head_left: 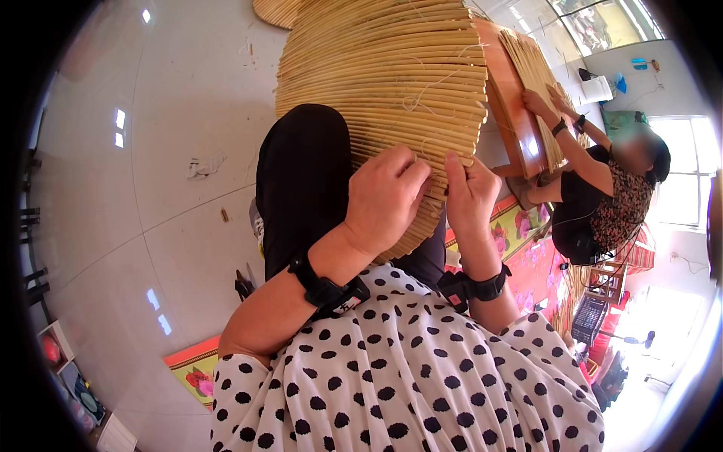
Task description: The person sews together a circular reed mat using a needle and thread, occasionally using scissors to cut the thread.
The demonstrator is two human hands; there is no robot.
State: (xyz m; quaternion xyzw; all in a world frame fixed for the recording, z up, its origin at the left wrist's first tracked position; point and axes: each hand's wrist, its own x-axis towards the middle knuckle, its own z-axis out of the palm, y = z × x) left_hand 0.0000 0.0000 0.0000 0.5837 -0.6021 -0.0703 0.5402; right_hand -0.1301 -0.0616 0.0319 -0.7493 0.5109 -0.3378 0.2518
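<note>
A mat of thin, straw-coloured reed sticks [376,68] lies over my lap and stretches away from me, with loose pale thread [422,102] trailing along its right side. My left hand [388,200] is closed in a pinch over the mat near its right edge; whatever sits between the fingertips is hidden. Just to the right, my right hand [471,192] grips the stick ends at that edge between thumb and fingers. Both wrists wear black bands.
At the right, another person [606,177] bends over a second reed mat [527,68] on a wooden table [493,53]. Floral mats [196,369] cover parts of the tiled floor. A pair of scissors or similar tool [245,285] lies beside my left leg. Scraps [205,166] lie farther left.
</note>
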